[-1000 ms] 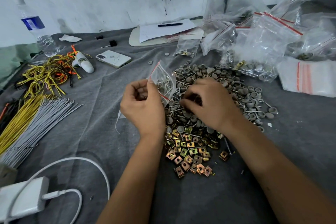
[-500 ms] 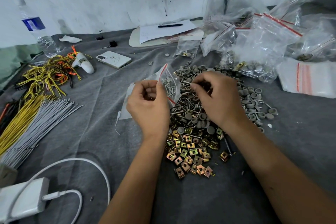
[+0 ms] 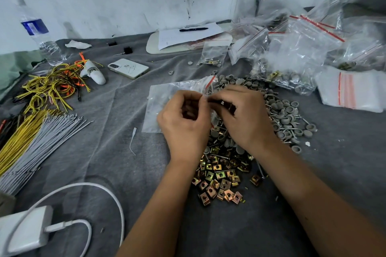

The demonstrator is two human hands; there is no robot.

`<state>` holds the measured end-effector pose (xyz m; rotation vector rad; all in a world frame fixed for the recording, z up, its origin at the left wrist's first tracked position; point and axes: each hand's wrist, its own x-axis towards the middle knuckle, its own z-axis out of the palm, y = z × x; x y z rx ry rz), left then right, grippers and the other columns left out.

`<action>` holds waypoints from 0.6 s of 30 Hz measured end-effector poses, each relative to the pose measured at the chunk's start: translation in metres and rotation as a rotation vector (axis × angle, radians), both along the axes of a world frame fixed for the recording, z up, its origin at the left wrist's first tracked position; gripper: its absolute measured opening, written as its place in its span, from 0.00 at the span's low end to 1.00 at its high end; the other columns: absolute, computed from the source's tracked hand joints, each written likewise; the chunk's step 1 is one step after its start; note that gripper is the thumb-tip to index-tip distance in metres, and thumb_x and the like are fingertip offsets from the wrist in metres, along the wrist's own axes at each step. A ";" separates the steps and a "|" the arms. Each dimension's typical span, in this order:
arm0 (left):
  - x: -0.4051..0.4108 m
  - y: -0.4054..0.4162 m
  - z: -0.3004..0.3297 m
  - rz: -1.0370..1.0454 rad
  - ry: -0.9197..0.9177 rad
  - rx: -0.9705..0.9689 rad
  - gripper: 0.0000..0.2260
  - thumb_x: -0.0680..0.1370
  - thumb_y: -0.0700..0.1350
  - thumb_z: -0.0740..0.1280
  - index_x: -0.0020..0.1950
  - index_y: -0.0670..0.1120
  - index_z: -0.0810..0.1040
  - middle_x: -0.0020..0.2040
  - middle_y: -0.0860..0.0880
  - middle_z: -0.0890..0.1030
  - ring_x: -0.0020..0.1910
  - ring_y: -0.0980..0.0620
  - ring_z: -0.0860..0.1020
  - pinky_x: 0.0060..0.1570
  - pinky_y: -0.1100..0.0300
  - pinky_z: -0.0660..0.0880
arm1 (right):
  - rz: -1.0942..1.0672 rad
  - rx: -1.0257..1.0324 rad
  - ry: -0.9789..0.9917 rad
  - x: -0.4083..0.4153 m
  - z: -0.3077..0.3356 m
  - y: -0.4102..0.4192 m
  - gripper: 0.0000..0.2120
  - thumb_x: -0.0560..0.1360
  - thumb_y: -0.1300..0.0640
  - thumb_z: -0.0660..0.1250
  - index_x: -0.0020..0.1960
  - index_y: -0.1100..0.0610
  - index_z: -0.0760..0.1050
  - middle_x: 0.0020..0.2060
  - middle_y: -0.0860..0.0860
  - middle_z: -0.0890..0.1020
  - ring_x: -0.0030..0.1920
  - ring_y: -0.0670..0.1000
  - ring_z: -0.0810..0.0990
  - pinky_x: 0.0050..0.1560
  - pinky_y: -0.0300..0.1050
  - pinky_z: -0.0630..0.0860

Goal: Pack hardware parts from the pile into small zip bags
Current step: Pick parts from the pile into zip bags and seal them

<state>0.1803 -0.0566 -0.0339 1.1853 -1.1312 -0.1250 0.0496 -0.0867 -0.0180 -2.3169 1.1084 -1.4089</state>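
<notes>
A pile of hardware lies on the grey cloth: grey round caps and screws at the back, brass-coloured square clip nuts at the front. My left hand pinches the mouth of a small clear zip bag with a red strip, which lies spread to the left over the cloth. My right hand is right beside it, fingers curled, pinching small screws at the bag's mouth. What sits inside the bag is mostly hidden by my hands.
Filled and empty zip bags are heaped at the back right. A phone, water bottle, yellow wires, grey cable ties, a charger with cable and a clipboard with pen surround the work spot.
My right hand rose from the pile to the bag's mouth, meeting my left hand. The bag has swung out and now lies spread to the left.
</notes>
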 end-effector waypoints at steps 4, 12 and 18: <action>0.000 0.002 0.001 -0.003 0.043 -0.029 0.04 0.76 0.40 0.74 0.43 0.48 0.82 0.34 0.58 0.80 0.32 0.57 0.78 0.34 0.65 0.74 | 0.036 0.002 0.007 0.005 -0.001 0.004 0.10 0.73 0.66 0.76 0.55 0.59 0.85 0.48 0.51 0.87 0.49 0.47 0.84 0.54 0.35 0.78; 0.011 -0.003 0.004 0.071 0.336 0.014 0.07 0.76 0.41 0.73 0.41 0.51 0.81 0.34 0.53 0.80 0.33 0.55 0.77 0.35 0.57 0.76 | -0.035 0.054 -0.073 -0.004 0.004 -0.001 0.06 0.74 0.61 0.77 0.51 0.57 0.84 0.45 0.45 0.85 0.43 0.37 0.81 0.48 0.27 0.75; 0.017 -0.007 0.004 0.132 0.468 0.040 0.08 0.76 0.39 0.72 0.39 0.50 0.81 0.33 0.50 0.79 0.33 0.53 0.75 0.35 0.56 0.74 | 0.072 0.266 0.420 -0.021 0.006 -0.010 0.06 0.74 0.47 0.76 0.50 0.46 0.85 0.46 0.40 0.79 0.52 0.46 0.74 0.52 0.48 0.72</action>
